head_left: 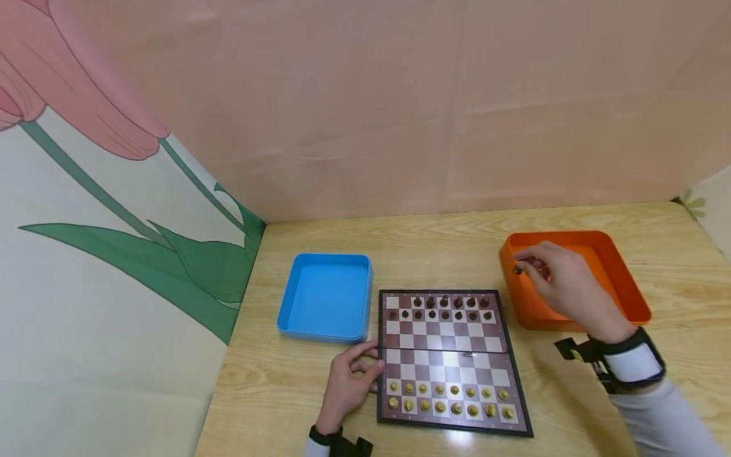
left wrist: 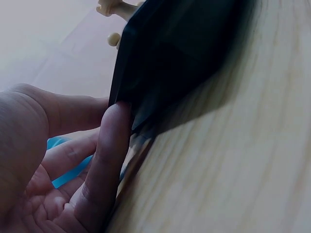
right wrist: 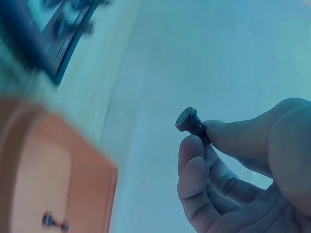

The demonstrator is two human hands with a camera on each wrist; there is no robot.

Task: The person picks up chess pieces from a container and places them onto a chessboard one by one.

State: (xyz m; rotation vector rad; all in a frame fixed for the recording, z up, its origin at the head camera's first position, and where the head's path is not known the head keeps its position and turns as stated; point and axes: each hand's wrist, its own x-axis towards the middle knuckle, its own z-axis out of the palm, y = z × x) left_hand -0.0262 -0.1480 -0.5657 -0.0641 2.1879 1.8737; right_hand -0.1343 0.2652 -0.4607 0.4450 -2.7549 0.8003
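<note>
One dark chess piece pinched in the right hand, lifted over the orange tray at three o'clock of the chessboard. Left hand loosely curled, steadying the board's nine-o'clock edge. Next, likely: placing it on the one free far-row square.

Left hand lies low with loosely curled fingers pressed sideways against an edge, wrist strapped in a black band, while the right hand, forearm in a white sleeve, is raised, thumb and forefinger pinching together.
</note>
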